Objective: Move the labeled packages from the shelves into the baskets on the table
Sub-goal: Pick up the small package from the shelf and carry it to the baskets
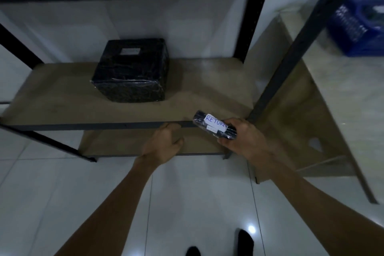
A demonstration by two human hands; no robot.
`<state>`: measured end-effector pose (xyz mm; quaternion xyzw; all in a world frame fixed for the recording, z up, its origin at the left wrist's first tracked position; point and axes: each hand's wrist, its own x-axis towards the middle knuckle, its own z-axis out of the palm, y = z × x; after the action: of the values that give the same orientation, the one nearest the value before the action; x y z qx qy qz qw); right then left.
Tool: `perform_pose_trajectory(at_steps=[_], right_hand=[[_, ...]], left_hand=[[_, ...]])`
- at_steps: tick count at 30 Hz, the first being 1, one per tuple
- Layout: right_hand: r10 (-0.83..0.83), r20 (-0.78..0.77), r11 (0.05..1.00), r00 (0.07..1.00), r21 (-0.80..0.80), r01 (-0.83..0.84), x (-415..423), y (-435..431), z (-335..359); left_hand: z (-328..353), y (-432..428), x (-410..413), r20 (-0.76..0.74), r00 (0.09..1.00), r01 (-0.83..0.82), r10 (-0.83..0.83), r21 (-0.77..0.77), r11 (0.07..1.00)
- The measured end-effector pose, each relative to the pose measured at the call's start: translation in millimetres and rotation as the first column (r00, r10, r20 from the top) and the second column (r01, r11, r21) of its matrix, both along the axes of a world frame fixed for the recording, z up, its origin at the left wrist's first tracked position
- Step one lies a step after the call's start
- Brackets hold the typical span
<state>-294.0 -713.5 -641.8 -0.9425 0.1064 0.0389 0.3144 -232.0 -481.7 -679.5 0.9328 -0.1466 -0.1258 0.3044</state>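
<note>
1. The shelf (62, 97) is bounded by a front edge running left to right at the fingertips. Open board is left between the large black package (131, 70), set far left, and the dark post (291, 58) at right.
2. The small package (215, 125), labelled "RETURN", is held over the front edge, near right.
3. The right hand (245, 137) is clamped round that package's right end.
4. The left hand (164, 143) is loosely curled and nothing is held. Contact with the edge cannot be told.
</note>
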Motion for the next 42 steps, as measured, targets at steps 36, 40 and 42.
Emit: perform_pose_trajectory(at_steps=[36, 40, 42], right_hand=[[-0.108, 0.159, 0.994, 0.981, 0.045, 0.102, -504, -202, 230], [-0.156, 0.135, 0.988, 0.979, 0.042, 0.152, -546, -246, 230], [-0.172, 0.132, 0.985, 0.976, 0.044, 0.167, -562, -270, 229]], left_hand=[[274, -191, -481, 0.055, 0.998, 0.027, -0.018, -0.168, 0.985], [276, -234, -511, 0.062, 0.995, 0.091, -0.082, -0.164, 0.982], [278, -259, -522, 0.067, 0.992, 0.114, -0.104, -0.171, 0.979]])
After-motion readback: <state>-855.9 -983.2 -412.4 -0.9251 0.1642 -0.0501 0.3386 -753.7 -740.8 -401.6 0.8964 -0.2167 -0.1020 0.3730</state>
